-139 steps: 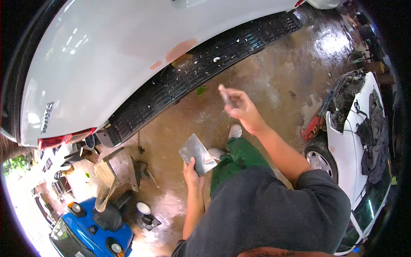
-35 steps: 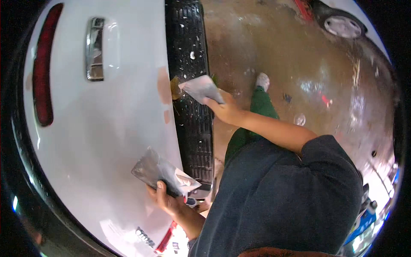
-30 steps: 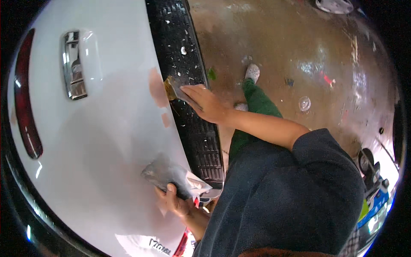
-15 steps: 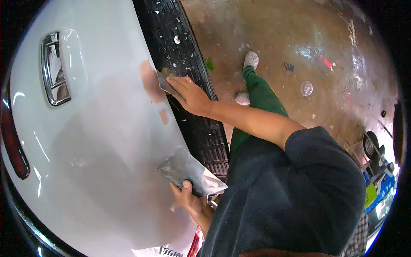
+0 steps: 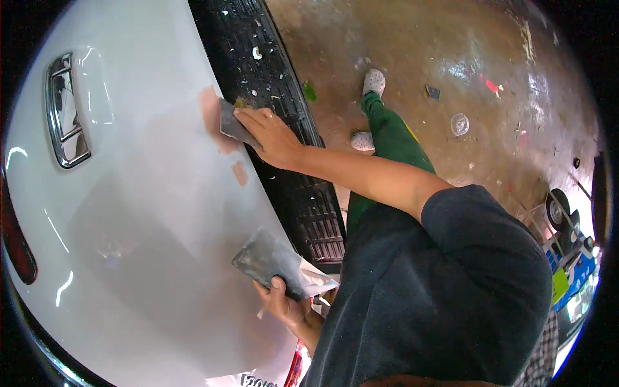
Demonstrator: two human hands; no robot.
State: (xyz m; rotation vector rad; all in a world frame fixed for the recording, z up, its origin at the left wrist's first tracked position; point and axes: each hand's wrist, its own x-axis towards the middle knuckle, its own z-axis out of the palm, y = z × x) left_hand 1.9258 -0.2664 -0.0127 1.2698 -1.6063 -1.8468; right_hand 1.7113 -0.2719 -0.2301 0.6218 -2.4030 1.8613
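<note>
My right hand (image 5: 274, 138), the upper one in the head view, grips a thin grey filler spreader (image 5: 235, 124). The spreader's edge meets a pinkish-beige filler patch (image 5: 210, 119) at the border of a glossy white vehicle panel (image 5: 148, 206). A smaller patch of the same filler (image 5: 239, 173) lies just below. Lower down, my left hand (image 5: 287, 304) is closed on a flat grey mixing plate (image 5: 269, 261), thumb on top and fingers mostly hidden beneath. Pale pink filler (image 5: 316, 278) coats the plate's corner nearest my body.
A chrome handle (image 5: 67, 113) stands out from the panel. Between panel and floor runs a black ribbed bumper step (image 5: 284, 148) strewn with flakes. My legs (image 5: 390, 132) stand on the brown, stained floor (image 5: 412, 39). A wheeled cart (image 5: 558, 209) is far right.
The view has shifted slightly, moving the panel leftward. My right hand stays by the larger filler patch, its spreader turned so more of its face shows. The left hand keeps holding the plate.
</note>
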